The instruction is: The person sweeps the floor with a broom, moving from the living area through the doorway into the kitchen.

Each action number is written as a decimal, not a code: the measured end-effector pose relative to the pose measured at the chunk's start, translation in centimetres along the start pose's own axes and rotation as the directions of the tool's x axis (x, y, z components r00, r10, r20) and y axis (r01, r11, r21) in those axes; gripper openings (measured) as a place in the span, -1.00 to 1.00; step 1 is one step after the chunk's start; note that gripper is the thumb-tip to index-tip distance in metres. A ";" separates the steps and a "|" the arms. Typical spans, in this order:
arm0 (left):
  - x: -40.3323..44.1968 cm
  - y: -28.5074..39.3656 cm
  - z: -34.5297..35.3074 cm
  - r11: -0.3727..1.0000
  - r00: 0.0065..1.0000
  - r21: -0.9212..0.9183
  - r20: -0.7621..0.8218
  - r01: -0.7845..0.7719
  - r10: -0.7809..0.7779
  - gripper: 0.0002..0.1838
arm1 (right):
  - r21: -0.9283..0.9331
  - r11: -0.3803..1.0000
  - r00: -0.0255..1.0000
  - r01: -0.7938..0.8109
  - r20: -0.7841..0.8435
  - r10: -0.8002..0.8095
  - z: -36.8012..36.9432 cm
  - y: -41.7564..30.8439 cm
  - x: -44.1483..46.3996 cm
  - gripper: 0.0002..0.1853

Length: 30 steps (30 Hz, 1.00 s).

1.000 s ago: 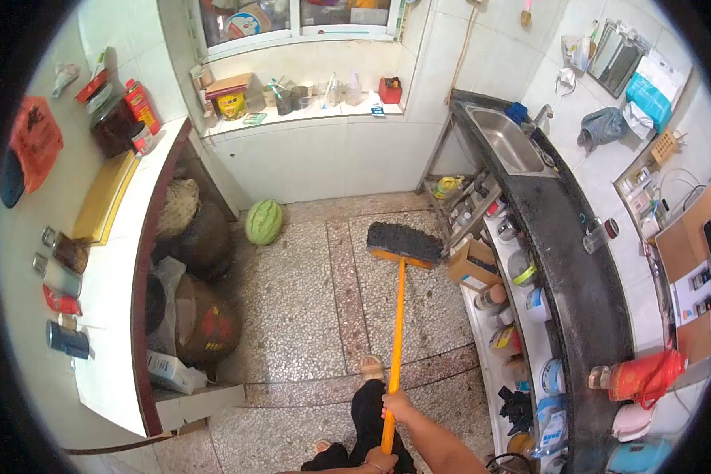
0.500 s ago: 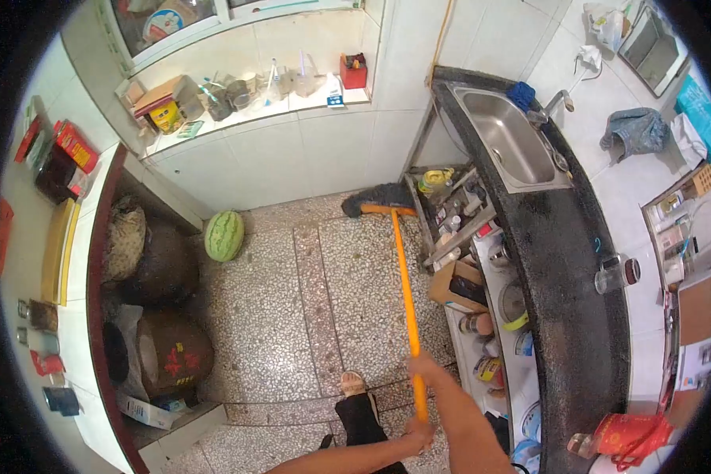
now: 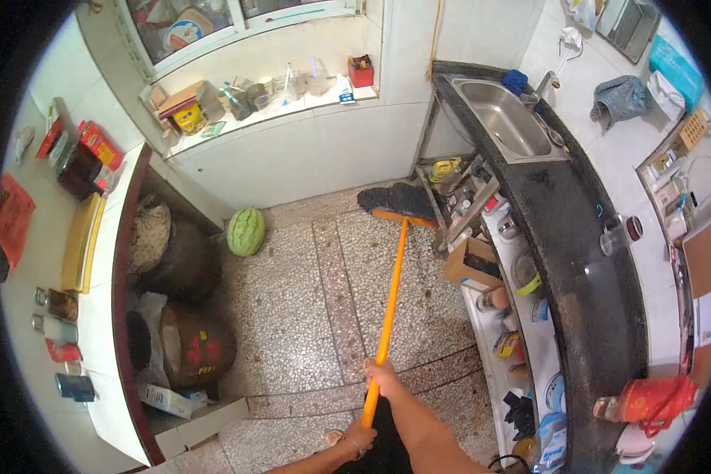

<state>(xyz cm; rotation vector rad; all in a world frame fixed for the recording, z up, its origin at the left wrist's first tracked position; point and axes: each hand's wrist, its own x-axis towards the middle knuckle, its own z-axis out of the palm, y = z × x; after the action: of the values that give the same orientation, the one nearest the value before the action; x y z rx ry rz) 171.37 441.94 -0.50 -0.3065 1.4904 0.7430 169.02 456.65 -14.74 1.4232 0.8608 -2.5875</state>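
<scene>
A mop with a long orange handle point(image 3: 390, 304) slants away from me across the speckled floor. Its dark, shaggy head point(image 3: 399, 200) lies on the floor by the far wall, beside the lower corner of the counter frame. My right hand point(image 3: 381, 378) is wrapped round the middle of the handle. Lower down, near the handle's end, my left hand point(image 3: 359, 438) is closed on it too. One of my feet point(image 3: 334, 437) shows partly behind the left arm.
A watermelon point(image 3: 246, 232) lies by the far wall on the left. Large brown jars point(image 3: 201, 344) stand under the left ledge. On the right, shelves with bottles and a cardboard box point(image 3: 470, 265) sit below the dark counter point(image 3: 565, 237) with its sink point(image 3: 505, 118).
Both hands have swung left with the handle, which leans the other way. The mop head stays by the wall, its dark strands now spread behind the orange bar. My view has shifted slightly.
</scene>
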 end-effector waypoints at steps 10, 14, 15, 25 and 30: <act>-2.4 -13.6 -0.5 0.808 0.820 0.487 -0.273 -0.332 0.502 -0.78 | -0.234 0.968 0.953 -0.091 -0.304 0.016 4.7 5.8 -11.6 -0.86; -0.1 -11.2 0.2 0.835 0.955 0.538 -0.170 -0.117 0.243 -0.74 | -0.274 0.951 0.953 -0.144 -0.296 0.059 4.0 2.4 -10.5 -0.86; 0.3 -10.7 0.6 0.835 0.958 0.538 -0.166 -0.112 0.235 -0.74 | -0.278 0.945 0.950 -0.172 -0.301 0.084 3.7 1.7 -10.2 -0.86; 2.4 15.1 6.6 0.996 0.999 0.075 0.028 -0.044 0.042 -0.75 | -0.486 0.830 0.909 -0.275 -0.412 0.060 0.4 -19.4 0.2 -0.89; 3.2 18.5 9.8 0.993 0.993 0.018 0.027 -0.117 0.116 -0.85 | -0.481 0.862 0.950 -0.164 -0.313 0.005 -3.7 -21.6 3.0 -0.91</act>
<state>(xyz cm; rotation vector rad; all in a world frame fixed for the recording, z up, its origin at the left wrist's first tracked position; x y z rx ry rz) 167.41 462.55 2.04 -0.1956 1.4997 0.8219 163.34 477.32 -9.18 1.6490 1.3506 -1.8903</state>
